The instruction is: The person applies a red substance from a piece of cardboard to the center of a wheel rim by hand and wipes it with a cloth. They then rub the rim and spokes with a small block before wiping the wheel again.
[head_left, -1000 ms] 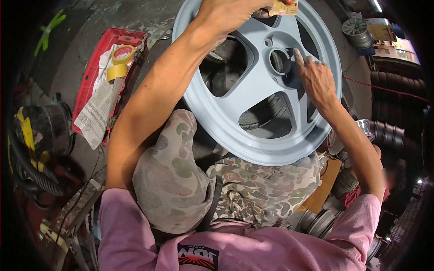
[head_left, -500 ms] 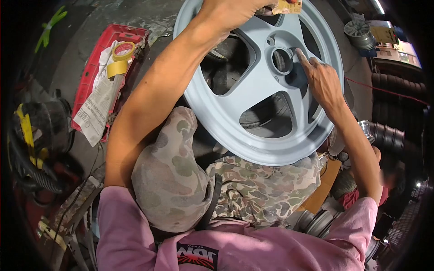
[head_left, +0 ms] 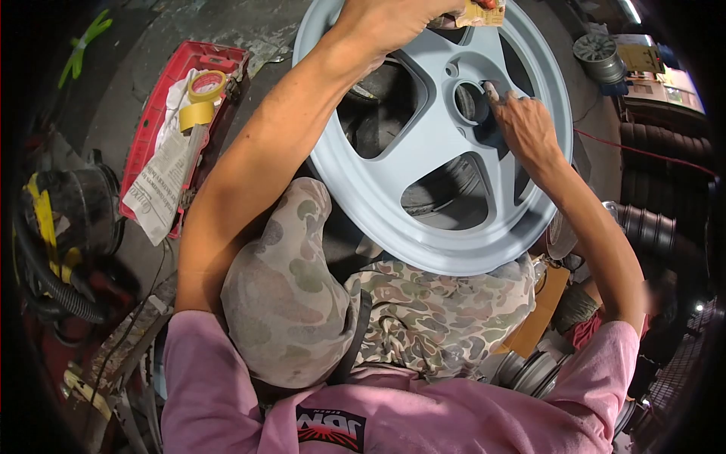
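Note:
A pale grey five-spoke car wheel rim leans tilted against my camouflage-clad legs. At the top edge of the view my left hand is closed on a small yellow piece of printed paper over the rim's upper part. Its fingertips are partly cut off by the frame. My right hand lies at the hub, its index finger reaching to the edge of the centre bore and the other fingers bent. Nothing shows in that hand.
To the left, a red tray holds yellow tape rolls and newspaper. A black ribbed hose lies farther left. Stacked tyres and metal rims stand at right. Another person sits at lower right.
My right hand has shifted slightly left and its fingers have bent more, with the index fingertip still by the bore. The rim has moved slightly; my left hand stays nearly in place.

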`<state>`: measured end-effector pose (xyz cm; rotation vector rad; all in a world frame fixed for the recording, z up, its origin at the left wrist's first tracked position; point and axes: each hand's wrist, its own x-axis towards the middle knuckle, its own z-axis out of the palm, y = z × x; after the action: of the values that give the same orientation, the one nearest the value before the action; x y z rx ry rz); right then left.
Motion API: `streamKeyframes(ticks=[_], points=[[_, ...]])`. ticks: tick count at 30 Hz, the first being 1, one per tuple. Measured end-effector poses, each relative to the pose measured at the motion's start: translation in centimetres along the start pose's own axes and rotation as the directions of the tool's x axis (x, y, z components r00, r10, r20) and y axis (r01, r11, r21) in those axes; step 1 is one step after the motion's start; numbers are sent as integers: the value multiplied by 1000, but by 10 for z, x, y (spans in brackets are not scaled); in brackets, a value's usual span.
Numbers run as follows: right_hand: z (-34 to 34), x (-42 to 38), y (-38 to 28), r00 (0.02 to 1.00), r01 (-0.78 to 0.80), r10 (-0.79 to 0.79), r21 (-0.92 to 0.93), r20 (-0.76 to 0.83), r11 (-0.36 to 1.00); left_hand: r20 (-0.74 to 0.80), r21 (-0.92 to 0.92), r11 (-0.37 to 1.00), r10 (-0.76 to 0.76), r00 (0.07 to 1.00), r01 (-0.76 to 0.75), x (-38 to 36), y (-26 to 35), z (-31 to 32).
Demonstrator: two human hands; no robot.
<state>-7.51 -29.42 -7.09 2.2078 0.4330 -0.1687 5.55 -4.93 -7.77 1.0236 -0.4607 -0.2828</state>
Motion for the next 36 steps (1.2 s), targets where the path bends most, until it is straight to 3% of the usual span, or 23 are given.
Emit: streamKeyframes(ticks=[3, 7, 13, 15, 28, 34, 36], points=[[7, -3, 4, 1000, 25, -25, 84, -4, 996, 4, 29, 999, 33, 999, -33, 1, -4, -3], [3, -5, 4, 1000, 21, -22, 62, 13, 998, 20, 61, 998, 13, 1000, -14, 3, -6, -5], [-2, -5, 3, 999, -3, 2, -16, -45, 1000, 34, -53, 996, 72, 997, -70, 2, -2, -1], [-1, -8, 3, 999, -22, 22, 15, -35, 1000, 55, 8, 996, 83, 995, -84, 3, -2, -3], [-2, -4, 3, 999, -19, 19, 10, 26, 1000, 1, 19, 1000, 14, 1000, -14, 0, 2, -1], [-3, -20, 6, 994, -79, 87, 111, -68, 991, 46, 33, 997, 72, 996, -74, 5, -4, -5], [-5, -20, 3, 987, -161, 153, 193, 56, 968, 27, 20, 997, 70, 997, -71, 3, -2, -3]])
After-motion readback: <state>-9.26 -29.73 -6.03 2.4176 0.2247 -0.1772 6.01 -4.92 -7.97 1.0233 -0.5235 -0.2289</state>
